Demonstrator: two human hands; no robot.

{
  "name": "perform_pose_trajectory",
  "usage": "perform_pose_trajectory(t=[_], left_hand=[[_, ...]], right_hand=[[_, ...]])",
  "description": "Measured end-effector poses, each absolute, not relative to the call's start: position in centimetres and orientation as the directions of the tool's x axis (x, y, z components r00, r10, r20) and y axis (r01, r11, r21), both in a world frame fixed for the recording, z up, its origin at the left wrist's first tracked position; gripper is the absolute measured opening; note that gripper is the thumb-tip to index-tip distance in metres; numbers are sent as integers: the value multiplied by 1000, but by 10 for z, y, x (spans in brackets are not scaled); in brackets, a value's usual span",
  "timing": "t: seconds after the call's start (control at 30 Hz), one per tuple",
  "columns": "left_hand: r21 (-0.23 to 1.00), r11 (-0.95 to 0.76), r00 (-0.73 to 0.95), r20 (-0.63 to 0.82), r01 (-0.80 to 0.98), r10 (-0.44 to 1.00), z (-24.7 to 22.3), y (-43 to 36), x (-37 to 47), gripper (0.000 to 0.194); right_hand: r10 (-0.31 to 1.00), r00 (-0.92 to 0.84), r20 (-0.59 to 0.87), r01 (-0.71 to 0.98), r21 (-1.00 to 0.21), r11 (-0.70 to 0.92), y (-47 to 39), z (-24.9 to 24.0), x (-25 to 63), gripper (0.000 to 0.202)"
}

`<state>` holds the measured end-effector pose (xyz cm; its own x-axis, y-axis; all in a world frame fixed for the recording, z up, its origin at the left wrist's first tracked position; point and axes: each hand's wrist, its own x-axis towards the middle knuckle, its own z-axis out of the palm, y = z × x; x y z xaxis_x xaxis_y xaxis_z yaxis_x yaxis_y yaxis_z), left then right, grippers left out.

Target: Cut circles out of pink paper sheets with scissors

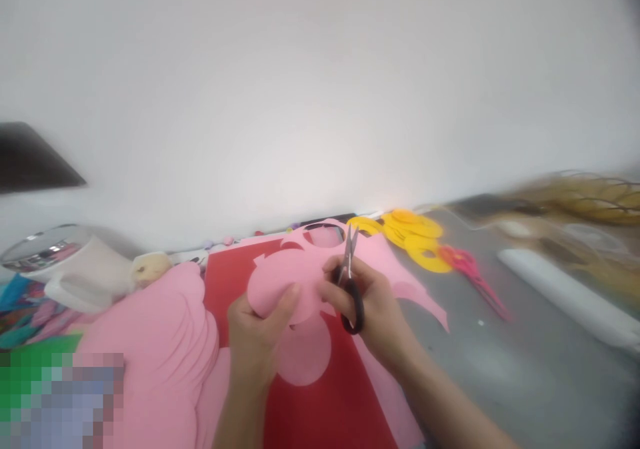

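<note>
A pink paper circle [280,279] is held up in front of me, pinched at its lower left edge by my left hand [260,332]. Black-handled scissors [353,302] sit in my right hand [373,299], blades pointing up and slightly apart. The fingers of that hand also reach the circle's right edge; whether they grip it I cannot tell. Below lies another pink circle [305,352] on a red sheet [320,409]. Pink paper offcuts [410,275] with curved cut-outs spread behind and right of my hands.
A fanned stack of pink scalloped paper shapes [160,342] lies at left, near a white mug-like container [90,272]. Yellow paper rings [410,232] and pink-handled scissors [477,279] lie at right on the grey table [490,369]. A white roll [565,295] rests farther right.
</note>
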<state>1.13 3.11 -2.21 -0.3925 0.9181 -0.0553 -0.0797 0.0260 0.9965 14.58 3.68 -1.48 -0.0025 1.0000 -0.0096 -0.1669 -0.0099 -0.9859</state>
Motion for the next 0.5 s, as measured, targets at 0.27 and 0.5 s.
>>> perform_pose_trajectory(t=[0.27, 0.5], left_hand=[[971, 105, -418, -188, -213, 889, -27, 39, 6, 30], [958, 39, -480, -177, -283, 859, -28, 40, 7, 32]], right_hand=[[992, -119, -43, -120, -991, -57, 36, -9, 144, 34], [943, -325, -75, -54, -994, -97, 36, -14, 147, 40]])
